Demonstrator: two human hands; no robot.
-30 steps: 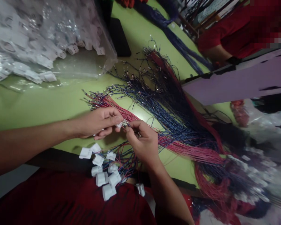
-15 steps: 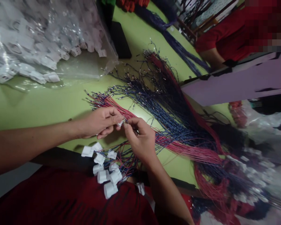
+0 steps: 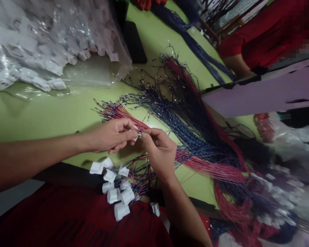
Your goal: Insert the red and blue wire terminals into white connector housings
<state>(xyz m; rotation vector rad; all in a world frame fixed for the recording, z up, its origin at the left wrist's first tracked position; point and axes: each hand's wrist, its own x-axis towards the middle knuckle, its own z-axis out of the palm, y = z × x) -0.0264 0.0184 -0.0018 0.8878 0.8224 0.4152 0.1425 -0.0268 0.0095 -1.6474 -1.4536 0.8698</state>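
My left hand [image 3: 119, 135] is closed, pinching a small white connector [image 3: 136, 138] that its fingers mostly cover. Facing it, my right hand [image 3: 159, 147] pinches a thin wire at the connector's edge; the wire's colour is hard to make out. Just beyond both hands lies a bundle of red wires [image 3: 131, 118] with metal-tipped ends. Blue wires [image 3: 175, 123] spread beside it to the right. Nearer my body, several white connectors [image 3: 114, 195] with wires attached lie in a cluster at the table's front edge.
A clear plastic bag [image 3: 98, 70] full of white connectors stands at the back left. Dark blue wire bundles [image 3: 203, 51] lie at the far side. A person in a red sleeve [image 3: 233, 44] is at the upper right, behind a pale purple panel [image 3: 262, 92].
My right hand has shifted slightly to the right, and the connector in my left hand shows a little farther right. Both hands keep their pinch.
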